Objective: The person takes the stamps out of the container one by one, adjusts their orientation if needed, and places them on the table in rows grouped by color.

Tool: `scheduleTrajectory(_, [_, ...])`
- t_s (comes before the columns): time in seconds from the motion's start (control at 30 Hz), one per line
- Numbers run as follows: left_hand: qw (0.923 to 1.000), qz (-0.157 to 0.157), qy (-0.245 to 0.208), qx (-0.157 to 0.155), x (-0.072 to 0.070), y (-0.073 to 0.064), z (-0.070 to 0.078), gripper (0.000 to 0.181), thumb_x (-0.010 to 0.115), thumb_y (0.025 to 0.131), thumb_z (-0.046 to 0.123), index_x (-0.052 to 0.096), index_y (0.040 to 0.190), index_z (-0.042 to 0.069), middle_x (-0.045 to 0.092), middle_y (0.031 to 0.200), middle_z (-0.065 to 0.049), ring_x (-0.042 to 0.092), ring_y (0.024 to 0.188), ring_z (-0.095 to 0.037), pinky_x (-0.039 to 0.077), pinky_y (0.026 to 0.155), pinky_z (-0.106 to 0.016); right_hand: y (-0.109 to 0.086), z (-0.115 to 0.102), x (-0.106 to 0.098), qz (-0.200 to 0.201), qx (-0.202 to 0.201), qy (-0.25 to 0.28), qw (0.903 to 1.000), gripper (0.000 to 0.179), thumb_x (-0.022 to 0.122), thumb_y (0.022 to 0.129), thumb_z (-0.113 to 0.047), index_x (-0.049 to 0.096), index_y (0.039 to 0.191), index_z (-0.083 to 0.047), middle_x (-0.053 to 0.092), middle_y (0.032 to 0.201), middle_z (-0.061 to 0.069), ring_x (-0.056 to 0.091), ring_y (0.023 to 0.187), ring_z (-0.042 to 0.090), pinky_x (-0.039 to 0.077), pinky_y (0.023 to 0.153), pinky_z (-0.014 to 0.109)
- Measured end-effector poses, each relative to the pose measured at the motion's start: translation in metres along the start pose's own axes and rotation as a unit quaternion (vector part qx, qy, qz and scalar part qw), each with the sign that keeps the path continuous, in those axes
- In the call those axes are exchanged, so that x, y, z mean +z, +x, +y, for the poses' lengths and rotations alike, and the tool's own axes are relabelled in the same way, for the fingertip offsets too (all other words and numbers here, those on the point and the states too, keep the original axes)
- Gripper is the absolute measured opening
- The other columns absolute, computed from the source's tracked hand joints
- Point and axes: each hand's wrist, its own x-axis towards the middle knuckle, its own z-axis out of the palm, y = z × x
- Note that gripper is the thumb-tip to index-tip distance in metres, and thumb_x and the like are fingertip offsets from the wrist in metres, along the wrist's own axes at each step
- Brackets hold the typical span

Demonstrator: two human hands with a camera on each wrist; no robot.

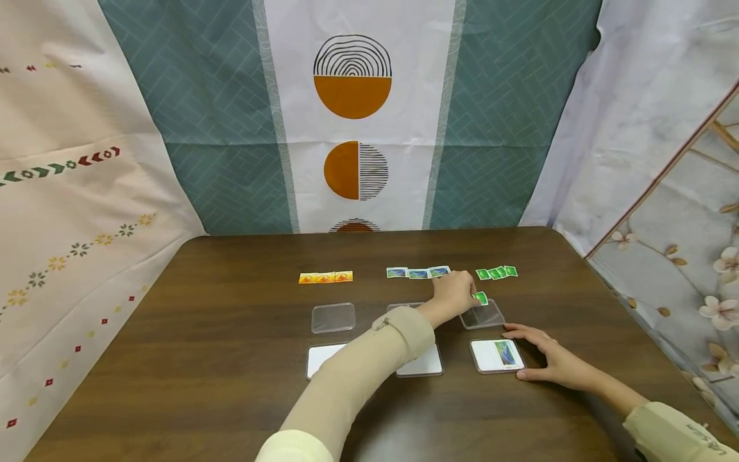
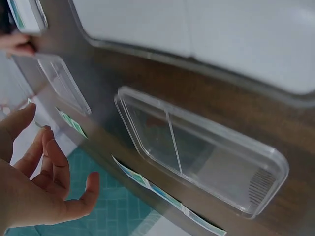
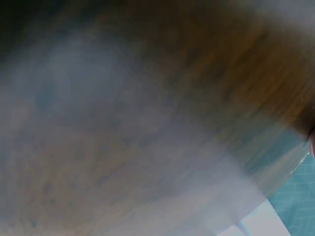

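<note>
In the head view my left hand (image 1: pixel 453 295) pinches a small green stamp (image 1: pixel 481 298) between thumb and finger, over a clear plastic lid (image 1: pixel 487 316). Only a thin edge of that stamp shows by the left hand (image 2: pixel 44 182) in the left wrist view. My right hand (image 1: pixel 557 362) rests on the table, thumb touching the right corner of a white-filled case (image 1: pixel 487 357) and forefinger spread near its upper edge. On that case's white surface lies a blue-green picture stamp (image 1: pixel 508 353). The right wrist view is blurred and shows little of the hand.
Behind the lids lie rows of orange stamps (image 1: pixel 326 277), blue-green stamps (image 1: pixel 419 273) and green stamps (image 1: pixel 498 273). Another clear lid (image 1: pixel 333 318) is at left. Two more white-filled cases, one at left (image 1: pixel 323 357) and one in the middle (image 1: pixel 423 364), are partly behind my left arm.
</note>
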Motion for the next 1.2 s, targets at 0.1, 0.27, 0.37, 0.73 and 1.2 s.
scheduleTrajectory(0.1, [0.9999, 0.003, 0.004, -0.011, 0.001, 0.010, -0.004, 0.017, 0.077, 0.076, 0.041, 0.070, 0.073, 0.026, 0.068, 0.077, 0.014, 0.063, 0.074, -0.008, 0.048, 0.082, -0.039, -0.001, 0.000, 0.001, 0.000, 0.002, 0.007, 1.0000, 0.062, 0.078, 0.076, -0.016, 0.050, 0.130, -0.008, 0.041, 0.139, 0.019, 0.017, 0.129, -0.018, 0.016, 0.092, 0.006])
scheduleTrajectory(0.27, [0.9996, 0.013, 0.014, -0.023, -0.001, 0.027, -0.005, 0.018, 0.076, 0.076, 0.042, 0.070, 0.075, 0.026, 0.069, 0.083, 0.014, 0.064, 0.080, -0.011, 0.046, 0.088, -0.041, 0.001, 0.000, -0.002, -0.003, 0.010, 0.009, 0.9999, 0.063, 0.078, 0.076, -0.018, 0.049, 0.131, -0.009, 0.041, 0.141, 0.018, 0.016, 0.129, -0.018, 0.017, 0.092, 0.006])
scheduleTrajectory(0.37, [0.9992, 0.014, 0.032, -0.017, -0.001, 0.038, -0.002, 0.018, 0.076, 0.077, 0.042, 0.069, 0.076, 0.026, 0.069, 0.085, 0.013, 0.065, 0.083, -0.012, 0.044, 0.094, -0.045, 0.002, 0.001, -0.003, -0.002, 0.007, 0.010, 0.9999, 0.063, 0.078, 0.076, -0.017, 0.049, 0.131, -0.009, 0.041, 0.141, 0.016, 0.016, 0.129, -0.018, 0.017, 0.092, 0.005])
scheduleTrajectory(0.73, [0.9956, -0.006, 0.073, -0.059, 0.016, 0.064, -0.005, 0.020, 0.074, 0.079, 0.039, 0.069, 0.094, 0.026, 0.067, 0.103, 0.009, 0.060, 0.102, -0.016, 0.041, 0.094, -0.043, 0.001, 0.001, 0.000, -0.003, -0.011, 0.022, 0.9997, 0.062, 0.078, 0.075, -0.014, 0.050, 0.130, -0.008, 0.039, 0.144, 0.008, 0.016, 0.130, -0.017, 0.015, 0.093, 0.003])
scheduleTrajectory(1.2, [0.9929, -0.018, 0.080, -0.086, 0.026, 0.074, -0.008, 0.023, 0.072, 0.082, 0.036, 0.068, 0.104, 0.029, 0.064, 0.114, 0.006, 0.057, 0.106, -0.017, 0.042, 0.092, -0.042, -0.001, 0.003, 0.000, 0.007, -0.008, 0.018, 0.9998, 0.063, 0.079, 0.074, -0.014, 0.050, 0.129, -0.006, 0.041, 0.141, 0.014, 0.017, 0.130, -0.017, 0.015, 0.093, 0.003])
